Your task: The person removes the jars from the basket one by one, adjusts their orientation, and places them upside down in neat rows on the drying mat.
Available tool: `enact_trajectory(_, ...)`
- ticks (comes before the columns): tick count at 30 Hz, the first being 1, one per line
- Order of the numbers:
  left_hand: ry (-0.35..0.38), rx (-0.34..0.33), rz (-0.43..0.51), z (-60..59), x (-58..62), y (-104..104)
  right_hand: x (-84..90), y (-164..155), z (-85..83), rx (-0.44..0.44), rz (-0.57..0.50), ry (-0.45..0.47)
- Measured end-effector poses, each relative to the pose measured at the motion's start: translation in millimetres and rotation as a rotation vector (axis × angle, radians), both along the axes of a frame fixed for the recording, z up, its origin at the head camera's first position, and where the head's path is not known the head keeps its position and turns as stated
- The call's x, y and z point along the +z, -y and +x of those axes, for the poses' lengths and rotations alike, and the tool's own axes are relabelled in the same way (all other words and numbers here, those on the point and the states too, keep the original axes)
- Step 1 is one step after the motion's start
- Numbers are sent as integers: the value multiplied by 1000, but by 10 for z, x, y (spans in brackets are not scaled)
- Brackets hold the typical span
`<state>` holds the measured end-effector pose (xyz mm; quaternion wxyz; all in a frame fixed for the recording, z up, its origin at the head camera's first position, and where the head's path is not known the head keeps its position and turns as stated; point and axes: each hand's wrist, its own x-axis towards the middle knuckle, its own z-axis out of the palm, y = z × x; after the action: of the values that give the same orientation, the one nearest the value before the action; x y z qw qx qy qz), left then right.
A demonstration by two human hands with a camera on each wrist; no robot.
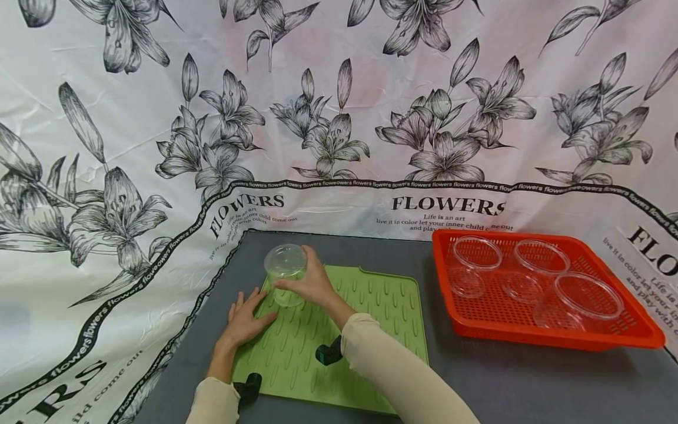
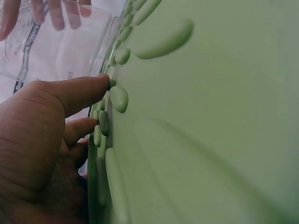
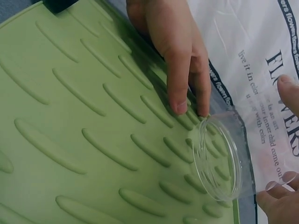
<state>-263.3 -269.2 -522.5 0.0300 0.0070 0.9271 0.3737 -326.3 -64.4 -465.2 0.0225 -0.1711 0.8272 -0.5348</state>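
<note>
A green ribbed mat (image 1: 371, 306) lies on the grey table. My right hand (image 1: 312, 284) grips a clear plastic container (image 1: 285, 266) at the mat's far left corner. In the right wrist view the container (image 3: 224, 158) is tilted, its open mouth turned toward the mat (image 3: 84, 130), with my right fingers (image 3: 290, 93) curled round its wall. My left hand (image 1: 245, 321) lies flat with straight fingers on the mat's left edge, just beside the container. In the left wrist view my left hand (image 2: 46, 140) presses its fingertips at the mat's rim (image 2: 210, 116), and the container (image 2: 56, 46) is just beyond them.
An orange perforated tray (image 1: 551, 341) stands at the right on the grey table (image 1: 529, 383) and holds several clear round containers and lids (image 1: 588, 294). A flower-printed cloth (image 1: 339, 118) covers the back and left side.
</note>
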Motion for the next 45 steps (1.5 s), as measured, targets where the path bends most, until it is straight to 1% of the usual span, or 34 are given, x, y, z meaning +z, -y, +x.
enact_trajectory(5,-4,0,0,-11,-5,-7,11,0,11,20,2,-11)
enact_trajectory(11,-3,0,0,-15,-8,-10,22,10,14,25,-8,11)
enact_trajectory(17,6,3,2,6,3,-11,33,27,23,42,-6,23)
enact_trajectory(25,11,1,-7,18,-4,-4,38,39,38,45,6,23)
enact_trajectory(32,14,-2,-10,28,20,-22,35,29,25,37,27,18)
enact_trajectory(34,11,-3,-8,26,6,-18,31,28,20,38,30,17)
enact_trajectory(37,-22,-10,14,21,-33,-10,29,25,19,42,36,18)
enact_trajectory(41,-100,-21,63,30,-78,2,44,16,33,44,43,20)
enact_trajectory(43,-115,-26,70,35,-76,6,59,9,45,43,40,21)
enact_trajectory(45,-102,-23,64,32,-66,7,72,2,56,45,33,26)
